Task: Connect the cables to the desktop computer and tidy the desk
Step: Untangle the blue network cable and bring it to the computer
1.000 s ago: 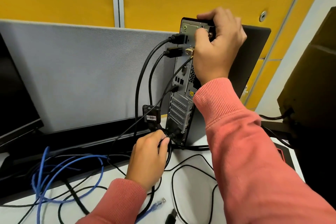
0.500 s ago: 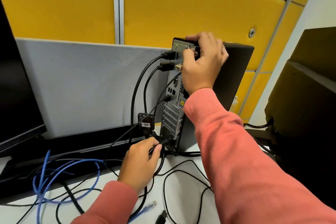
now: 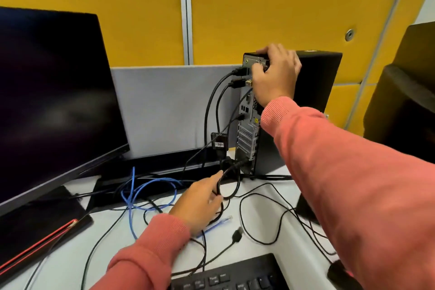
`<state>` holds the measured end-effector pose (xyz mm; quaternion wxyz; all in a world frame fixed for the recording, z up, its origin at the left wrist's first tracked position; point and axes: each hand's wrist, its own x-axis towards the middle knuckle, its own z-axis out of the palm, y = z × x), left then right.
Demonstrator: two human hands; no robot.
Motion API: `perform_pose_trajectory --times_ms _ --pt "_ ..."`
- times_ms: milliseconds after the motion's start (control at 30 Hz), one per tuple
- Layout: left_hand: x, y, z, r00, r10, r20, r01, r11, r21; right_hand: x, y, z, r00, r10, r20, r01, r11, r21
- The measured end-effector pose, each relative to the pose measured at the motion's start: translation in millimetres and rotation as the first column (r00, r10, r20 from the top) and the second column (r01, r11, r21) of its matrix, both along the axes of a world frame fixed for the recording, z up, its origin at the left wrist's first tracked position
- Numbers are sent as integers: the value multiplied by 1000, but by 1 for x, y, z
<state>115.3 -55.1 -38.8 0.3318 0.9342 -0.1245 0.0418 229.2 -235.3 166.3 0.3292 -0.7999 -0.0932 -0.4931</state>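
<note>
keyboard (image 3: 226,278) nearest on the worktop (image 3: 261,223); left hand (image 3: 200,202), grip curled round the black power cable (image 3: 231,168), guides slack toward the desktop computer (image 3: 289,110); right hand (image 3: 275,73), grip clasping its top rear corner, steadies it upright.

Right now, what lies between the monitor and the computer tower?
In the head view: a grey partition panel and black cables plugged into the tower.

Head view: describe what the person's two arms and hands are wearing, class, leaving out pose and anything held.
Both arms wear long salmon-pink sleeves with ribbed cuffs at the wrist. The left hand and right hand are bare: no gloves, and no rings or watch visible. No logos or markings show on the sleeves.
</note>
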Motion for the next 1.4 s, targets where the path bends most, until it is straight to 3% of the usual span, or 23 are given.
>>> perform_pose_trajectory --times_ms 233,400,500,600,767,900,967,1033,1067,1100,1233,1333,1400 --pt "-53 49 -26 989 -134 60 119 973 199 -20 7 2 991 -32 -128 27 999 -38" --pt "-64 61 -30 987 -102 121 82 984 160 -74 33 -54 988 151 -16 -151 988 -31" --pt "-65 62 -29 986 -64 155 41 988 150 -108 41 -111 929 356 -105 -365 927 -85" --pt "-65 65 -30 976 -12 219 -12 994 108 -124 34 -164 898 377 -226 -412 902 -131" --pt "-71 68 -23 945 119 305 -105 992 -65 -130 25 -214 632 437 -641 -619 782 -77" --pt "-60 82 -10 843 296 450 -236 954 -185 -127 27 -230 479 477 -737 -626 774 94" --pt "-47 100 -2 790 374 486 -401 915 -52 -123 26 -230 407 514 -755 -629 757 177" --pt "-39 116 0 832 411 372 -513 827 232 -120 22 -229 356 553 -753 -637 733 237" --pt "-39 121 -2 850 445 283 -522 788 326 -118 21 -229 339 569 -749 -642 722 258" --pt "-39 125 -6 852 478 214 -524 786 329 -118 20 -229 326 584 -743 -650 710 273" --pt "-44 140 -24 801 550 237 -557 830 -43 -120 19 -230 312 626 -714 -647 691 323" --pt "-44 139 -19 710 652 266 -479 724 -497 -119 16 -230 316 635 -705 -632 695 344" --pt "-48 136 -9 682 687 250 -380 625 -682 -118 15 -230 316 634 -705 -636 694 338"
